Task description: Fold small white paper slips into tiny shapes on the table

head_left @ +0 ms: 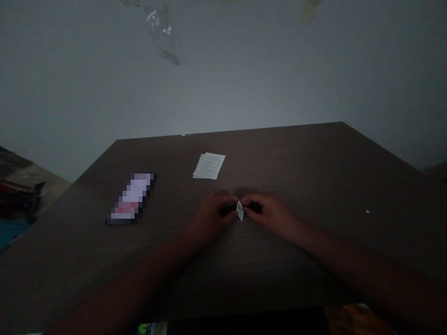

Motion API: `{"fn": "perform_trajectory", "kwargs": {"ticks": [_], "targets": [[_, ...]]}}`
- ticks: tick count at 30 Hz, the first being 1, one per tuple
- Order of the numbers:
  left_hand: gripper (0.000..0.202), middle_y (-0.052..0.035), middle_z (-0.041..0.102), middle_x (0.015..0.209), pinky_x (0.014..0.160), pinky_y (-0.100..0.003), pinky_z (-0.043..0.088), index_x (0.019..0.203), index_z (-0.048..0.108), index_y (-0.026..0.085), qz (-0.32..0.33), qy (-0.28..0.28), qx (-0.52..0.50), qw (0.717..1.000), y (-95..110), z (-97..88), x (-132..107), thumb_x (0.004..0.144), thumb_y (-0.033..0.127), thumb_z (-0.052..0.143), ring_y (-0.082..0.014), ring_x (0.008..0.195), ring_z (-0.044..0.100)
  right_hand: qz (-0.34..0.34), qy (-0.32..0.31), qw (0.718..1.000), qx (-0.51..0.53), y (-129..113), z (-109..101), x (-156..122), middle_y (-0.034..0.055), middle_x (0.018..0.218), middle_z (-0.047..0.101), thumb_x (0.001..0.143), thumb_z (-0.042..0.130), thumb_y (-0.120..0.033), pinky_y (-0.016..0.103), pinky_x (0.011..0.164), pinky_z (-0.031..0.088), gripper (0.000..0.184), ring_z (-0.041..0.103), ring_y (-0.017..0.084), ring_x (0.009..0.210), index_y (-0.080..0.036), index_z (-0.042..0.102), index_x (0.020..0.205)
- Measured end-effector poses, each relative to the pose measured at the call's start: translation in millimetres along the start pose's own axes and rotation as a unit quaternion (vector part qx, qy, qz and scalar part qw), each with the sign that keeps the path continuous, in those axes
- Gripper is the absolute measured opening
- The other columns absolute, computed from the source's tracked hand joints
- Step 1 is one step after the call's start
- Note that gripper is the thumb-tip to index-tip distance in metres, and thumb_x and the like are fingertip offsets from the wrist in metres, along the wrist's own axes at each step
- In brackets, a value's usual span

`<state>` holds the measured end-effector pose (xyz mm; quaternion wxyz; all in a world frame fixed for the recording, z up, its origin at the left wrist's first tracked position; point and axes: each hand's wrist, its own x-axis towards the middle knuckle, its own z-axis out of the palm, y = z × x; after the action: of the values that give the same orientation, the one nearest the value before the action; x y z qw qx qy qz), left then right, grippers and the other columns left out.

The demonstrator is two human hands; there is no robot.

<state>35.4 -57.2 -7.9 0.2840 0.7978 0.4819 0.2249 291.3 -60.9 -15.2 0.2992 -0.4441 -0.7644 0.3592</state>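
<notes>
A small folded piece of paper (240, 211), pale with faint greenish print, stands between my two hands just above the brown table (296, 158). From the left, my left hand (218, 211) pinches its edge between thumb and fingers. My right hand (267, 209) grips the opposite edge in the same way. The paper looks diamond-shaped from here, and the fingertips hide part of its sides. Beyond my left hand lies a small stack of printed paper sheets (209, 166), slightly fanned.
A phone (131, 197) with a blurred screen lies on the left of the table. A tiny white scrap (367, 211) sits at the right. Behind the table rises a pale wall (244, 70) with clear tape (162, 30) on it. Dark items show at the far left floor.
</notes>
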Motion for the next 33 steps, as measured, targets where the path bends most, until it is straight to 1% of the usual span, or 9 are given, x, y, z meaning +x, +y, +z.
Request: {"fn": "perform_trajectory", "kwargs": {"ticks": [5, 11, 14, 17, 19, 22, 25, 30, 33], "targets": [[0.032, -0.0063, 0.093, 0.138, 0.131, -0.059, 0.064, 0.134, 0.093, 0.03, 0.025, -0.023, -0.003, 0.999, 0, -8.3, 4, 0.106, 0.015, 0.085, -0.0327, 0.139, 0.085, -0.004, -0.007, 1.0, -0.016, -1, -2, 2, 0.004, 0.11, 0.092, 0.108, 0.081, -0.017, 0.041, 0.097, 0.066, 0.012, 0.085, 0.026, 0.102, -0.027, 0.088, 0.109], [0.028, -0.0056, 0.093, 0.134, 0.126, -0.054, 0.066, 0.13, 0.094, 0.031, 0.048, -0.034, 0.011, 0.998, -7, -13.9, 8, 0.106, 0.019, 0.086, -0.0318, 0.132, 0.087, -0.047, -0.008, 0.999, -0.015, 5, -6, 5, 0.0049, 0.113, 0.091, 0.107, 0.081, -0.012, 0.041, 0.099, 0.065, 0.016, 0.085, 0.025, 0.106, -0.026, 0.088, 0.111], [0.028, -0.0054, 0.094, 0.134, 0.13, -0.056, 0.062, 0.132, 0.093, 0.031, 0.065, -0.056, 0.017, 0.996, -16, -14.5, 10, 0.108, 0.02, 0.087, -0.0321, 0.134, 0.086, -0.079, -0.023, 0.996, -0.029, 11, -7, 7, 0.0056, 0.117, 0.092, 0.108, 0.081, -0.012, 0.043, 0.103, 0.066, 0.017, 0.086, 0.026, 0.11, -0.027, 0.088, 0.112], [0.027, -0.0066, 0.094, 0.136, 0.136, -0.061, 0.055, 0.134, 0.092, 0.029, 0.093, -0.086, 0.033, 0.991, -24, -13.9, 13, 0.11, 0.02, 0.086, -0.034, 0.139, 0.083, -0.13, -0.034, 0.99, -0.04, 19, -9, 11, 0.0059, 0.117, 0.093, 0.107, 0.081, -0.009, 0.045, 0.108, 0.066, 0.02, 0.087, 0.027, 0.112, -0.027, 0.088, 0.111], [0.029, -0.0068, 0.094, 0.14, 0.137, -0.062, 0.052, 0.138, 0.091, 0.029, 0.113, -0.097, 0.05, 0.988, -26, -13.7, 14, 0.112, 0.019, 0.083, -0.0343, 0.143, 0.082, -0.165, -0.042, 0.984, -0.047, 22, -10, 13, 0.0059, 0.116, 0.093, 0.108, 0.079, -0.007, 0.046, 0.11, 0.066, 0.021, 0.087, 0.027, 0.112, -0.027, 0.087, 0.111], [0.034, -0.0064, 0.092, 0.147, 0.137, -0.061, 0.051, 0.143, 0.09, 0.031, 0.131, -0.106, 0.09, 0.982, -23, -15.5, 15, 0.114, 0.017, 0.079, -0.034, 0.147, 0.079, -0.194, -0.062, 0.976, -0.073, 25, -13, 14, 0.0058, 0.117, 0.093, 0.108, 0.079, -0.005, 0.047, 0.113, 0.066, 0.023, 0.087, 0.026, 0.113, -0.026, 0.087, 0.113], [0.037, -0.0056, 0.092, 0.148, 0.139, -0.061, 0.048, 0.144, 0.09, 0.032, 0.138, -0.123, 0.129, 0.974, -16, -19.5, 13, 0.115, 0.014, 0.077, -0.0336, 0.149, 0.078, -0.195, -0.084, 0.971, -0.11, 23, -15, 14, 0.0058, 0.123, 0.093, 0.107, 0.079, -0.002, 0.048, 0.117, 0.064, 0.027, 0.087, 0.026, 0.117, -0.026, 0.088, 0.115], [0.04, -0.0028, 0.088, 0.158, 0.148, -0.07, 0.036, 0.147, 0.09, 0.034, 0.158, -0.142, 0.168, 0.963, -6, -28.8, 6, 0.122, 0.012, 0.068, -0.0315, 0.155, 0.075, -0.199, -0.119, 0.958, -0.172, 14, -21, 13, 0.0088, 0.128, 0.093, 0.109, 0.077, -0.002, 0.049, 0.121, 0.063, 0.028, 0.086, 0.027, 0.125, -0.024, 0.091, 0.121], [0.043, -0.0012, 0.085, 0.167, 0.152, -0.078, 0.028, 0.155, 0.088, 0.039, 0.162, -0.147, 0.212, 0.953, 1, -34.4, -1, 0.123, 0.015, 0.07, -0.0346, 0.164, 0.072, -0.201, -0.14, 0.944, -0.222, 4, -26, 9, 0.0088, 0.132, 0.094, 0.111, 0.076, -0.003, 0.05, 0.124, 0.062, 0.033, 0.086, 0.028, 0.128, -0.025, 0.093, 0.127]]}}
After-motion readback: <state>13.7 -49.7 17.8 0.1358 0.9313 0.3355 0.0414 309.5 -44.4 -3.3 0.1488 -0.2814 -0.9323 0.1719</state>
